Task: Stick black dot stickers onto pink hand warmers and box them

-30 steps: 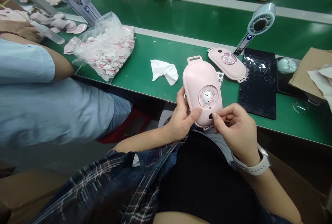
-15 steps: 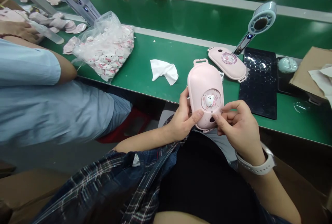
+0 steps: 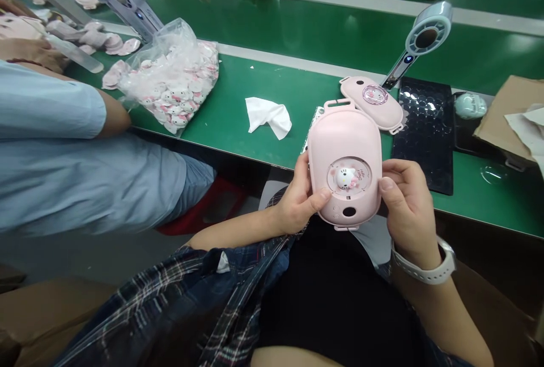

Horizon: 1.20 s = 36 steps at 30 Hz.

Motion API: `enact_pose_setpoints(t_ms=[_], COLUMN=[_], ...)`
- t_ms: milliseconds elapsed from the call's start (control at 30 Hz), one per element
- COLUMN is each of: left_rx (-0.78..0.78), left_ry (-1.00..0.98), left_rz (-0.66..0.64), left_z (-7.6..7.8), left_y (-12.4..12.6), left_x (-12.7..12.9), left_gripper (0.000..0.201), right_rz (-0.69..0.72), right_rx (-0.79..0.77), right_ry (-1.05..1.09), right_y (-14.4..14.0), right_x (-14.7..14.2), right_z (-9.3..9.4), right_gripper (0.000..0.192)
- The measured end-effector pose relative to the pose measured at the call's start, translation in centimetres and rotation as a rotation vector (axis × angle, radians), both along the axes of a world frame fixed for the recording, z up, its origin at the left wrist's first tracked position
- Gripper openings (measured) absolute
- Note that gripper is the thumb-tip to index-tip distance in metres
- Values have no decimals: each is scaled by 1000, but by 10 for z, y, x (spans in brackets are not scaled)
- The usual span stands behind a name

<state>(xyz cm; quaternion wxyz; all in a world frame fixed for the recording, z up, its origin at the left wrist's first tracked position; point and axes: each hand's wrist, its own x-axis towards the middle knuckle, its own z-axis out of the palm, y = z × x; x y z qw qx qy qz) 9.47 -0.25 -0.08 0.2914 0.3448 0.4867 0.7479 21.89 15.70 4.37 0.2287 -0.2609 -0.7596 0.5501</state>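
Now both hands, left hand [image 3: 297, 200] & right hand [image 3: 406, 208], grip pink case [image 3: 344, 140], prob. firmly.

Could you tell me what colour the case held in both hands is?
The case is pale pink, seen best in the head view.

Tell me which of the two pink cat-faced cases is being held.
The nearer pink case, upright above the lap between the left hand and right hand. The other pink case lies flat, untouched, on the green table behind.
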Motion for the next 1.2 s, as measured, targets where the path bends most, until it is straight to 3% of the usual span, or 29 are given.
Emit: enact_pose_setpoints(t_ms=[233, 600, 667, 867, 1000, 1200], left_rx=[-89, -93, -73, -108, -109, -145], left_ry=[68, 125, 133, 101, 69, -29], left_rz=[-62, -66, -65, 31, 37, -25], left_z=[-7, -5, -7, -11, -9, -4], left_y=[-1, -3, -3, -3, -1, 0], left_x=[-2, -3, -3, -2, -1, -3], left_gripper=[78, 74, 74, 72, 71, 82], right_rz=[78, 94, 136, 400, 449, 456], right_rx=[-64, -36, 5, 165, 193, 93], right_ry=[-28, -49, -56, -74, -72, -66], right_y=[-6, -6, -3, 5, 7, 8], right_x=[-4, -5, -3, 2, 3, 3], right_z=[2, 0, 0, 1, 0, -4], right_gripper=[47, 43, 49, 89, 92, 92])
